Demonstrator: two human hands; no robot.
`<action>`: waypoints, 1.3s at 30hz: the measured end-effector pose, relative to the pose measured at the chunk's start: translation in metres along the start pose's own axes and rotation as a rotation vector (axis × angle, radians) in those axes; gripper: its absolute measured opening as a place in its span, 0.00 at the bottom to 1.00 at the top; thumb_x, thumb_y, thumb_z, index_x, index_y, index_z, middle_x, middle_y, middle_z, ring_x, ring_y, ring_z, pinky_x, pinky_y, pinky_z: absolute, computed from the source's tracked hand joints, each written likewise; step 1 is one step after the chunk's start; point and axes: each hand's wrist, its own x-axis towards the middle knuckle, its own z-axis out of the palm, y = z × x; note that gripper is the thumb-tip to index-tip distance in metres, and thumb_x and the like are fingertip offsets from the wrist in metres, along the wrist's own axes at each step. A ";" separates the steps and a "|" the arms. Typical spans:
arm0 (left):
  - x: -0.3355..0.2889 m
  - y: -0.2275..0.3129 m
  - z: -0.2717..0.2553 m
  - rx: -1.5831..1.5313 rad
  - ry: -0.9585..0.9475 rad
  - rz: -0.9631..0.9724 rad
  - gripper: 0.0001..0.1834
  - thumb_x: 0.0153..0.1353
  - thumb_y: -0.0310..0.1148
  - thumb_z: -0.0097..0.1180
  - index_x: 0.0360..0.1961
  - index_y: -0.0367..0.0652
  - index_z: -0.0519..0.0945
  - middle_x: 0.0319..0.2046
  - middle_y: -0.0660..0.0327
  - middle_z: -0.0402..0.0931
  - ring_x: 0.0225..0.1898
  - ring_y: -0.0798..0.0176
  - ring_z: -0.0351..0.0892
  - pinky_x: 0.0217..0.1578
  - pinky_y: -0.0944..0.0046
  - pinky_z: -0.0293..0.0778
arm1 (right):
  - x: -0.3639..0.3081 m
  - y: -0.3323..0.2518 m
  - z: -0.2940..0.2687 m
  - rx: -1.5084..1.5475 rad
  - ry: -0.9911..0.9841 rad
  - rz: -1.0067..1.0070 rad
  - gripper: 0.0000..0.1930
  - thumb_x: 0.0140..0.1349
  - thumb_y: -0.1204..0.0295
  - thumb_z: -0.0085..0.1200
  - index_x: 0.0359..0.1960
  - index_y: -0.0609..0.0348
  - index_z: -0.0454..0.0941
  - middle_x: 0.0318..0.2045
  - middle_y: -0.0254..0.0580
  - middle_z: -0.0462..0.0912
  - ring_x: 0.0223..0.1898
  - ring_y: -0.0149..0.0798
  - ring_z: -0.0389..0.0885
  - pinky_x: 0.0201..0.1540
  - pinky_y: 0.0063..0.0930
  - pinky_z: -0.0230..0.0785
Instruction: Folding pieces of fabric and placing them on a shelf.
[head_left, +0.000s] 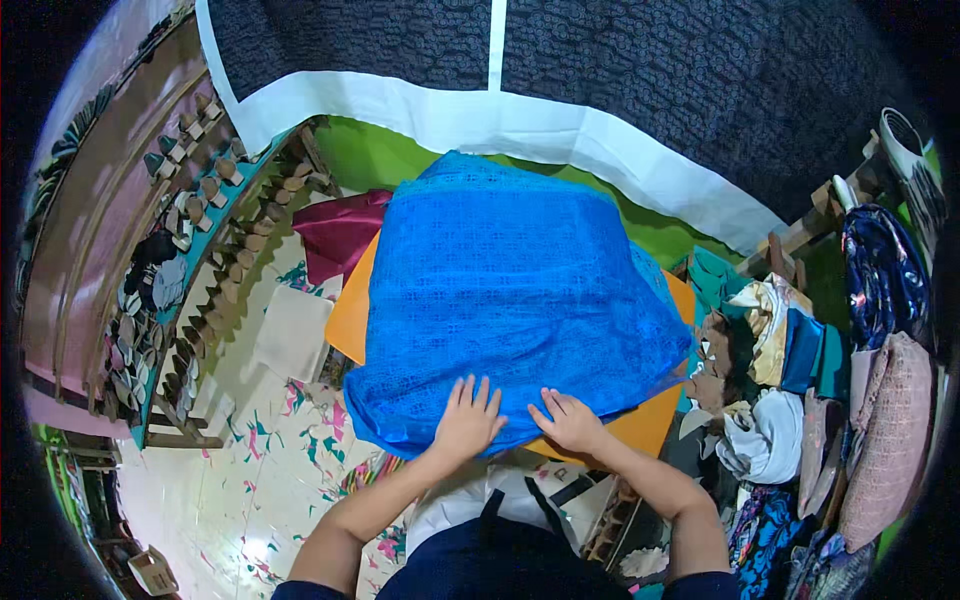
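Observation:
A large blue patterned fabric lies spread over an orange table, whose corners show at the left and lower right. The cloth is smooth toward the far side and creased near the front edge. My left hand rests flat on the cloth near its front edge, fingers stretched out. To its right, my right hand touches the same edge, its fingers apart and angled inward. Neither hand grips anything that I can see.
Shelves of shoe forms stand at the left. Maroon cloth lies beyond the table's left corner. Fabric scraps litter the tiled floor. Folded cloths and a rolled pink fabric are piled at the right. A dark curtain hangs behind.

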 end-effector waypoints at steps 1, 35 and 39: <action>-0.004 0.013 -0.023 -0.174 0.063 0.025 0.36 0.53 0.58 0.45 0.53 0.37 0.69 0.51 0.43 0.67 0.53 0.41 0.64 0.55 0.42 0.53 | -0.005 0.004 0.004 0.091 -0.012 0.023 0.20 0.54 0.67 0.40 0.50 0.56 0.69 0.45 0.63 0.73 0.43 0.52 0.76 0.44 0.37 0.69; 0.140 -0.096 -0.115 -0.909 -1.363 0.010 0.44 0.43 0.45 0.64 0.58 0.35 0.59 0.53 0.51 0.66 0.51 0.57 0.68 0.51 0.59 0.65 | 0.087 0.144 -0.093 1.107 -0.923 0.244 0.36 0.41 0.60 0.65 0.51 0.66 0.68 0.45 0.47 0.76 0.46 0.39 0.74 0.49 0.28 0.64; 0.175 -0.103 -0.111 -0.366 -1.030 -0.010 0.56 0.34 0.57 0.65 0.61 0.40 0.54 0.57 0.49 0.60 0.58 0.49 0.60 0.57 0.53 0.56 | 0.094 0.168 -0.060 0.968 -0.913 0.429 0.45 0.35 0.57 0.67 0.55 0.71 0.63 0.54 0.54 0.68 0.53 0.41 0.68 0.54 0.28 0.60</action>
